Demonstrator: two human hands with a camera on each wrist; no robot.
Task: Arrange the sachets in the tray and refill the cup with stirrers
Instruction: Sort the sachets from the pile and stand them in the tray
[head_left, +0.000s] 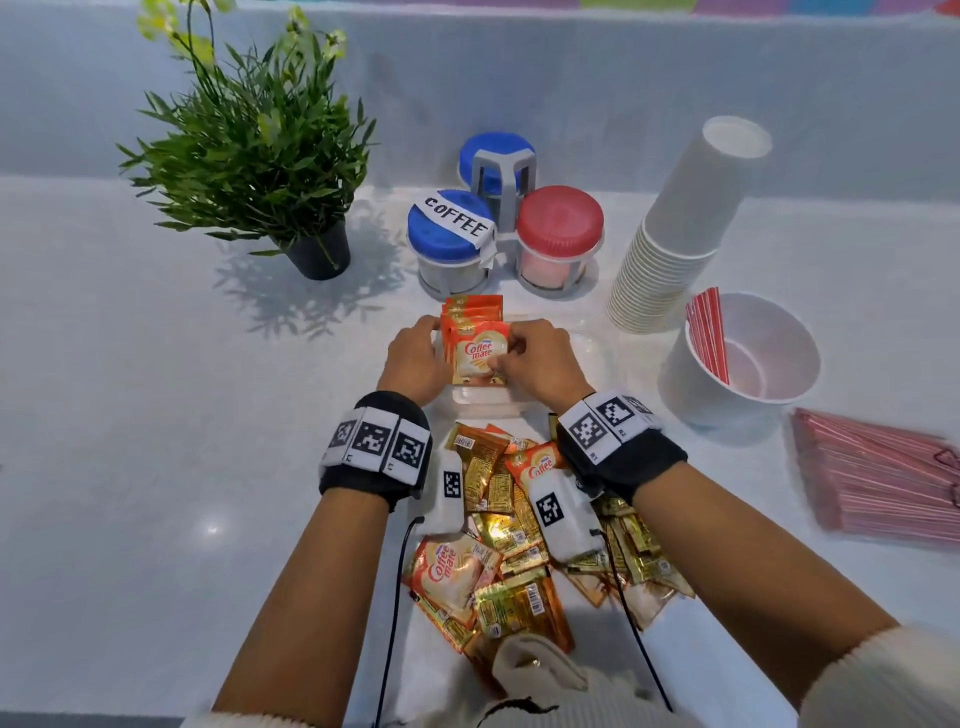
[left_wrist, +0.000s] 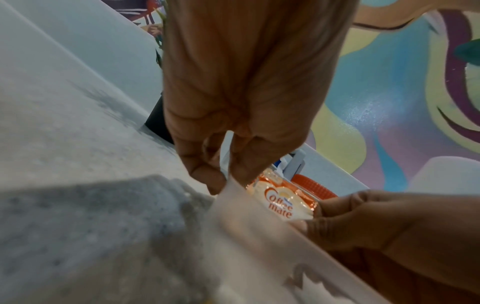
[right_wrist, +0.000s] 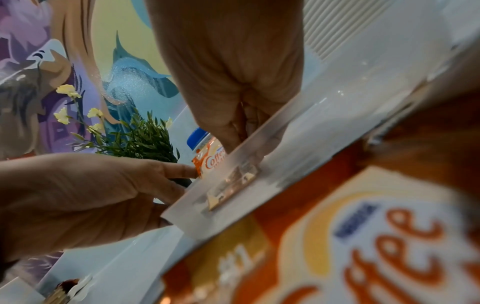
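Both hands work at a clear plastic tray (head_left: 587, 358) in the middle of the white desk (head_left: 130, 415). A row of orange-and-cream Coffee mate sachets (head_left: 475, 343) stands on edge at the tray's left end, front sachet facing the camera. The left hand (head_left: 413, 358) rests against the left side of that row, fingers bent round the tray's left rim; in the left wrist view the thumb and fingers close lightly on the rim, so the grip reads as holding the tray edge. The right hand (head_left: 535, 358) pinches the front sachet at its right edge, fingertips curled onto the packet. Near the person, between the forearms, lies a loose pile of gold and orange sachets (head_left: 519, 540) on the desk. To the right stands a white paper cup (head_left: 737, 358) with a few red-and-white stirrers (head_left: 709, 332) leaning against its left inner wall. Farther right, near the frame edge, lies a flat bundle of pink wrapped stirrers (head_left: 878, 478). Beyond the cup leans a tall stack of white paper cups (head_left: 680, 228). Far of the tray sit three lidded jars in a grey carrier (head_left: 501, 218), one blue lid taped "COFFEE". A green potted plant (head_left: 260, 150) stands far left.
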